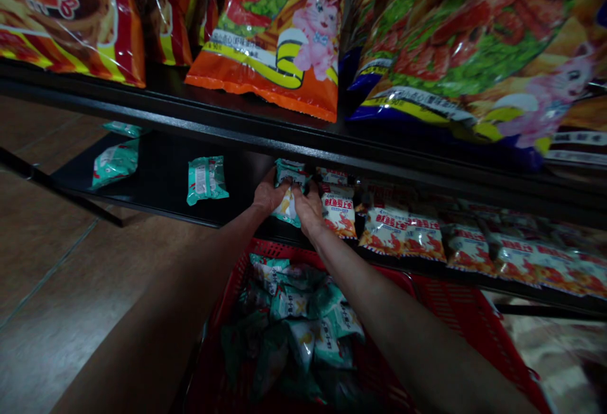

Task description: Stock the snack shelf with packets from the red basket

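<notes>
Both hands reach to the lower black shelf (161,193). Between them stands a small green-and-white snack bag (287,207). My left hand (269,194) holds its left side and my right hand (308,204) its right side, thumbs over the front. Beside the right hand is a white-and-orange snack bag (338,215). Farther left on the shelf lie a green bag (207,179) and another green bag (116,162). Below my forearms is a red basket (246,246) holding several green-and-white bags (290,303).
Large snack bags (279,28) line the upper shelf, whose black front edge (213,126) runs just above my hands. More white-and-orange bags (424,235) fill the lower shelf to the right. Tiled floor (57,262) shows at the left.
</notes>
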